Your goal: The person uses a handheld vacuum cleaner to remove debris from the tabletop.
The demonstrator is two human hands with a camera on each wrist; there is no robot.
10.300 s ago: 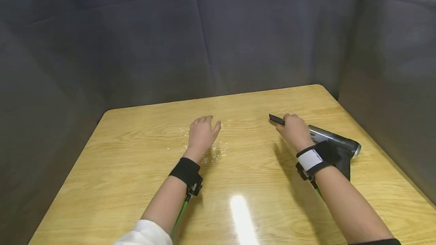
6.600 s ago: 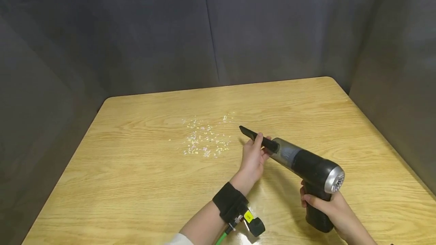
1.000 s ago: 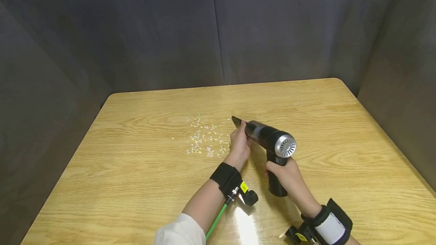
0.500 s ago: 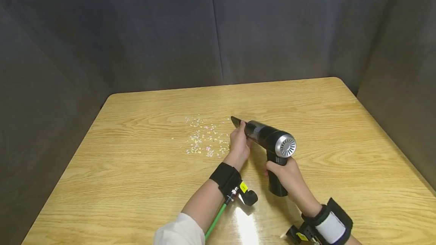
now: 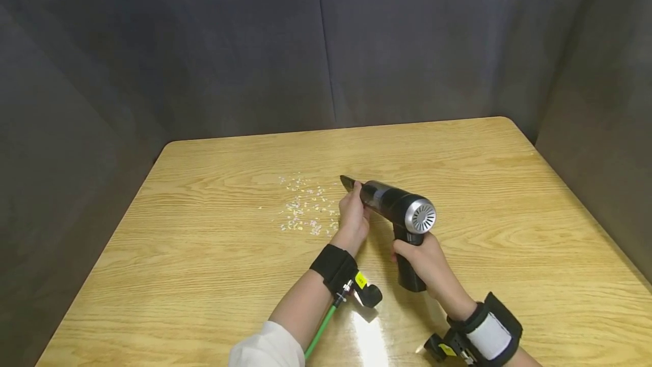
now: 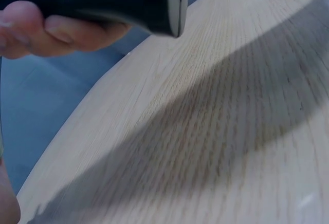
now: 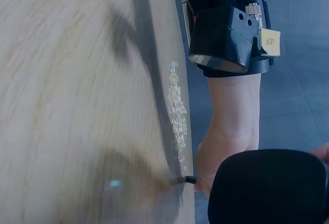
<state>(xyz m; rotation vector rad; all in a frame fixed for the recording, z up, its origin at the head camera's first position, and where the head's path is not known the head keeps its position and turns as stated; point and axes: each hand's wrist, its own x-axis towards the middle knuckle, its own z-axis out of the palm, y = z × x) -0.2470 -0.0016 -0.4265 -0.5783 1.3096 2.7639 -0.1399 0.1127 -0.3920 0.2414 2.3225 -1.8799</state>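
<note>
A black handheld vacuum cleaner (image 5: pixel 389 200) with a silver vented rear end is held above the table, its narrow nozzle (image 5: pixel 347 182) pointing left and away. My right hand (image 5: pixel 425 262) grips its handle, thumb wrapped round it. My left hand (image 5: pixel 352 217) holds the front part from below, by the base of the nozzle. Small pale and yellow paper bits (image 5: pixel 308 204) lie scattered just left of the nozzle. In the left wrist view, fingers curl against the dark vacuum body (image 6: pixel 103 0). The right wrist view shows the left hand (image 7: pixel 226 152) beyond the black handle base (image 7: pixel 267 188).
The wooden table (image 5: pixel 204 276) has rounded far corners. Dark grey cloth (image 5: pixel 244 50) hangs behind it and at both sides. Each wrist wears a black strap with a camera; a green cable (image 5: pixel 322 330) runs from the left one.
Earlier the vacuum lay at the right, with my left hand above the bits. Both hands then took hold of it and brought it left. Over the last half second it shifts slightly further left.
</note>
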